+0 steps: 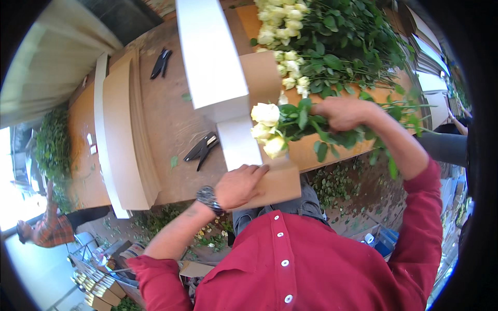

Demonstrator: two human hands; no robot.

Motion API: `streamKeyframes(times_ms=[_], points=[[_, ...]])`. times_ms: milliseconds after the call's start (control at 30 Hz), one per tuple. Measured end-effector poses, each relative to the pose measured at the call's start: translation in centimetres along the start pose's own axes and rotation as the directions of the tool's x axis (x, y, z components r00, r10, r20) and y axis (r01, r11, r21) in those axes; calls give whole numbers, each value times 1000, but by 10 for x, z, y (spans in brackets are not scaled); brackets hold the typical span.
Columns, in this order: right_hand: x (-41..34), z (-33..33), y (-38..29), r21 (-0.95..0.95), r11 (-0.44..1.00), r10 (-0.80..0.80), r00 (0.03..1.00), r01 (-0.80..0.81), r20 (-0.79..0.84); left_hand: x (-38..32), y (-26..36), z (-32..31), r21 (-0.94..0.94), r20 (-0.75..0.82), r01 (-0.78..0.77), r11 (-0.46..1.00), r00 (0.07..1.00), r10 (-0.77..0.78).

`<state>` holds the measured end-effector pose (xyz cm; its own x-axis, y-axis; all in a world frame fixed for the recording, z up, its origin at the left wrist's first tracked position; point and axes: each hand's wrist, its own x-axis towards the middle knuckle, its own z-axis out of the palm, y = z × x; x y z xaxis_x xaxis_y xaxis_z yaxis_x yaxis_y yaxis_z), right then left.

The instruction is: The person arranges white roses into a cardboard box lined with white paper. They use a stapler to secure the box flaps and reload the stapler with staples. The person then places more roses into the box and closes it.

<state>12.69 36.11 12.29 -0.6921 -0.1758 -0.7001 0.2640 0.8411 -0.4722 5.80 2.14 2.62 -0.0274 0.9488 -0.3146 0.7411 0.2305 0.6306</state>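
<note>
My right hand (346,114) is closed around the stems of a few cream-white roses (268,128), whose blooms point left and leafy stems trail right. Below those blooms lies a folded cardboard sheet (276,186), brown outside, with a white inner face (239,144). My left hand (239,186), with a watch at the wrist, grips its near flap, fingers over the fold. A tall white panel (214,50) rises at the sheet's far end, beside a brown flap (262,76). Just left of the sheet rests a black plier stapler (202,149).
More white roses (286,23) with dense foliage (350,42) cover the table's right side. Stacked cardboard sheets (120,136) and a second stapler (160,64) lie left. Greenery (52,147) and a person (50,229) are far left. Fallen leaves (334,182) litter the floor.
</note>
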Motion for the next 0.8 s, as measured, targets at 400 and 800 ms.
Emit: streamKeyframes(times_ms=[400, 800], points=[[138, 138, -47, -168, 974, -219, 788, 149, -575, -8, -6, 64, 234, -590, 115, 965, 806, 47], [164, 170, -25, 321, 934, -112, 982, 156, -149, -19, -101, 31, -685, -341, -68, 726, 910, -236]])
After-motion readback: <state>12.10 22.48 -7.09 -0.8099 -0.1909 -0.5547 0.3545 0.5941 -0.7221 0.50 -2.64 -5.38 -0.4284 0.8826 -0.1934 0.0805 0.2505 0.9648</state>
